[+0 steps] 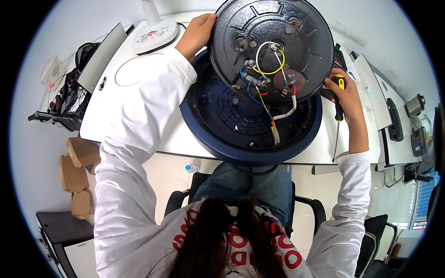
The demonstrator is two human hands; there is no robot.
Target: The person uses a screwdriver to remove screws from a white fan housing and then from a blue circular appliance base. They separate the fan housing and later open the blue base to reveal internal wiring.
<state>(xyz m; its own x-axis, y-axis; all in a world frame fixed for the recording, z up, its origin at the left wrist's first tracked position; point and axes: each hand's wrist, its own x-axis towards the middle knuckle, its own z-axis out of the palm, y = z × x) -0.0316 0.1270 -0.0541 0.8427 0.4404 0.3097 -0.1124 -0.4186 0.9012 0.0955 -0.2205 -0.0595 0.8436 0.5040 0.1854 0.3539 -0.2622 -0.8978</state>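
Note:
A round black metal plate [227,34], wires fixed to its underside, is tilted up above a dark blue round housing [204,139]. White, yellow, blue and red wires [270,116] run from the plate down into the housing. My left hand [198,34] grips the plate's upper left rim, its fingertips hidden behind it. At the lower right rim, my right hand [348,92] is closed with its fingers by the plate's edge. A screwdriver [340,84] with a yellow and black handle is held in that same hand, its shaft pointing down towards me.
The housing rests at the front edge of the white table [104,113]. A white appliance base [157,34] and a thin pale ring [121,78] lie back left. Cardboard boxes [74,176] are stacked on the floor at left. A bottle [191,168] stands under the table.

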